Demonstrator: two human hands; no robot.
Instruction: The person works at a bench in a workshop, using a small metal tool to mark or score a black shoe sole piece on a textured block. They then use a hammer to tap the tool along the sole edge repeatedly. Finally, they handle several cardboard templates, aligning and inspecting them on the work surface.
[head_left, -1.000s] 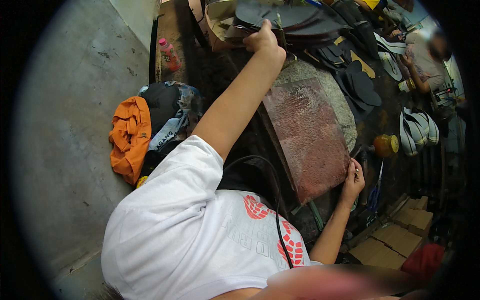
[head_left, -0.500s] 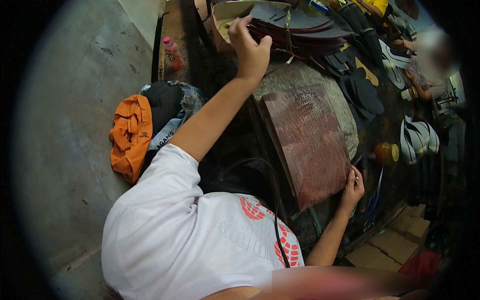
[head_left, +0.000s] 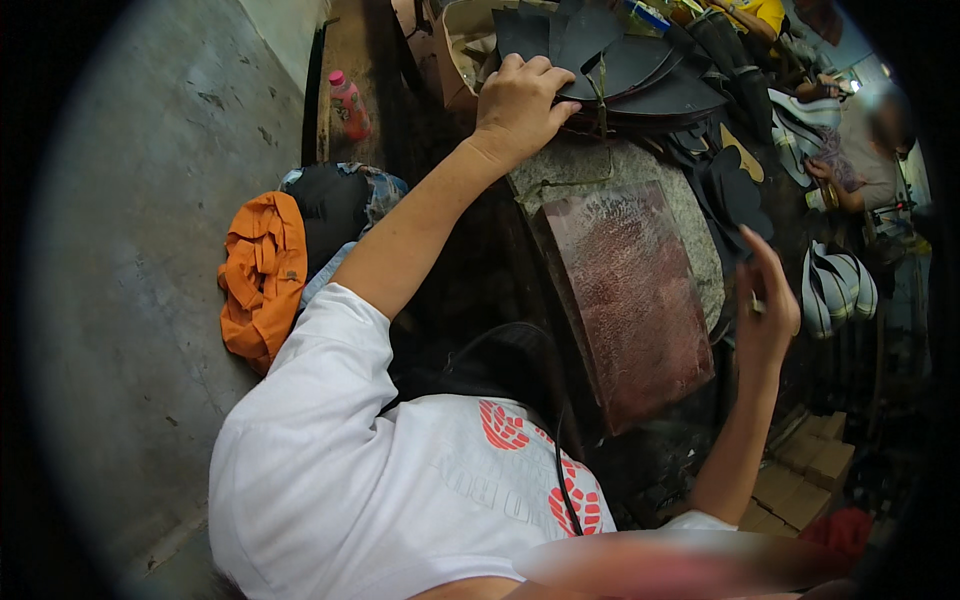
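My left hand (head_left: 520, 110) reaches to the far side of the bench, its fingers bent over the near left edge of a tied stack of dark, flat curved pieces (head_left: 640, 85). A thin strip (head_left: 602, 100) binds that stack. My right hand (head_left: 767, 300) is raised to the right of a worn reddish-brown block (head_left: 635, 300), apart from it, with fingers bent and spread. A small pale spot shows at its fingers; whether it is a ring or a held item I cannot tell. The block lies on a pale stone slab (head_left: 705, 255).
Black sole-shaped pieces (head_left: 738, 190) lie right of the slab, with striped pale shoe parts (head_left: 838, 288) farther right. A pink bottle (head_left: 348, 105) stands far left, above an orange cloth (head_left: 262, 280). Cardboard boxes (head_left: 800, 475) sit lower right. Another person (head_left: 870, 165) is at far right.
My left hand has come down onto the stack's edge, and the stack's top pieces now lie differently. My right hand has left the block's lower right corner and risen up and rightward.
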